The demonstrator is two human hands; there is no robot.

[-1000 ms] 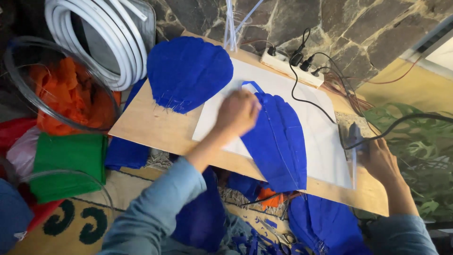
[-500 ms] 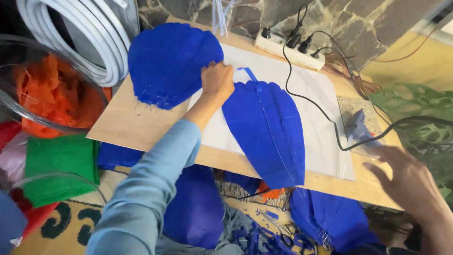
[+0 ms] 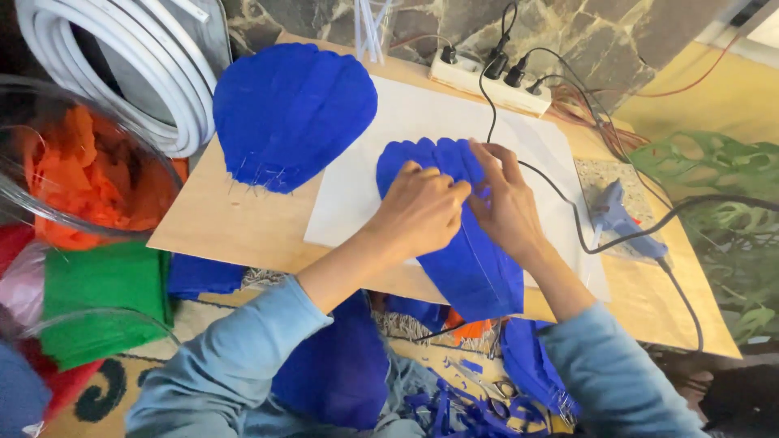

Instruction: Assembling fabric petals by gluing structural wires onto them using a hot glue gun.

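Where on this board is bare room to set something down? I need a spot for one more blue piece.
Free: white sheet between rounded blue piece and power strip; bare wood at the board's near left corner. Crowded: middle, where both hands press the long blue piece; right side with glue gun and cords.

A wooden board (image 3: 243,235) carried a paper sheet (image 3: 357,195), and on that sheet lay a pleated crepe petal (image 3: 471,259) with both hands on it, the left hand (image 3: 422,212) at its nine o'clock side, the right hand (image 3: 507,207) at three. A second petal (image 3: 292,113) lay at ten o'clock, a power strip (image 3: 491,81) at twelve, a glue gun (image 3: 621,223) at three.
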